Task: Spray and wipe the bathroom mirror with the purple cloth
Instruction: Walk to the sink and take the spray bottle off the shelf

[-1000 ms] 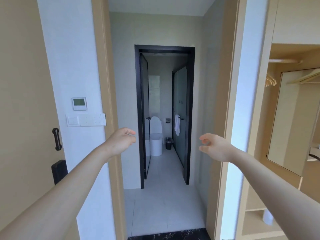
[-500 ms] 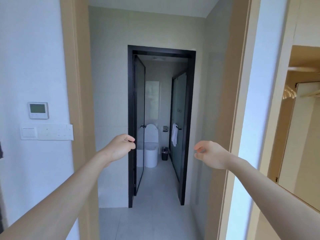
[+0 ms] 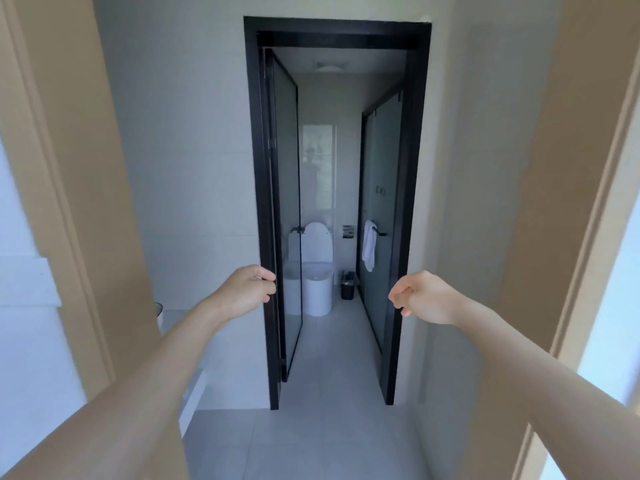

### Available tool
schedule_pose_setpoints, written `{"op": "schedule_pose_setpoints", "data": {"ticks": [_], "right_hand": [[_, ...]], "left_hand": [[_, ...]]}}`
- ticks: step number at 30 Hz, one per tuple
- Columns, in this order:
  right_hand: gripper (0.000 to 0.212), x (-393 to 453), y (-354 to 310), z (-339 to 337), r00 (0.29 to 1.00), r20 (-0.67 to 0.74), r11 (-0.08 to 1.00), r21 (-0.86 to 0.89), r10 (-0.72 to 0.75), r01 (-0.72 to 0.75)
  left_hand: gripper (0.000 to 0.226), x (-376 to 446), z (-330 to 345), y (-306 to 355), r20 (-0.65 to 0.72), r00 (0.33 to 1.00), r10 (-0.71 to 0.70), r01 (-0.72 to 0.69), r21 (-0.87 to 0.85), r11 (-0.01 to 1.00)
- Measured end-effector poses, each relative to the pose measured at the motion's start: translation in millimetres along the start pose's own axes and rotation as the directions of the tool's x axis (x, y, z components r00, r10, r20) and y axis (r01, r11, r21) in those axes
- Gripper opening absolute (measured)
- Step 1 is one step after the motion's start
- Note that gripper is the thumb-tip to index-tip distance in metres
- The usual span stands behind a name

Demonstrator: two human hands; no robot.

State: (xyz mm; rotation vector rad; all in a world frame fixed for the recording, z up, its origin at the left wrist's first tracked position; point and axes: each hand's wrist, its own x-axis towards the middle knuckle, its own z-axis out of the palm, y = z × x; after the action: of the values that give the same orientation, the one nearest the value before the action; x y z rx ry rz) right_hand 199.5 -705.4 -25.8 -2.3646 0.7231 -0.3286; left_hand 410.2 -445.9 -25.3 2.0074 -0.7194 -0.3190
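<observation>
White tiled flooring (image 3: 311, 438) leads us toward the black-framed bathroom doorway (image 3: 337, 27). Our left hand (image 3: 244, 294) and right hand (image 3: 424, 297) hang loosely curled, holding nothing, free for balance. Neither mirror nor purple cloth is visible.

Two bare hands, left (image 3: 244, 293) and right (image 3: 424, 296); one black door frame (image 3: 414, 202); one toilet (image 3: 317, 271); one white towel (image 3: 369, 245); one small black bin (image 3: 348, 285).
</observation>
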Motion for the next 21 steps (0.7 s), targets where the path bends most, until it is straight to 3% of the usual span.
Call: {"op": "schedule_pose_setpoints", "data": {"ticks": [8, 15, 21], "right_hand": [[0.02, 159, 22, 11, 0.993, 0.021, 0.993, -0.03, 0.119, -0.118], [0.022, 291, 71, 19, 0.98, 0.067, 0.982, -0.015, 0.188, -0.187], [0.018, 447, 111, 39, 0.979, 0.118, 0.983, 0.061, 0.164, -0.172]], "left_hand": [[0.026, 182, 19, -23, 0.104, 0.993, -0.048, 0.05, -0.015, 0.999], [0.013, 309, 69, -58, 0.22, 0.97, -0.102, 0.092, 0.055, 0.994], [0.023, 428, 82, -84, 0.133, 0.967, -0.218, 0.217, 0.023, 0.976]]}}
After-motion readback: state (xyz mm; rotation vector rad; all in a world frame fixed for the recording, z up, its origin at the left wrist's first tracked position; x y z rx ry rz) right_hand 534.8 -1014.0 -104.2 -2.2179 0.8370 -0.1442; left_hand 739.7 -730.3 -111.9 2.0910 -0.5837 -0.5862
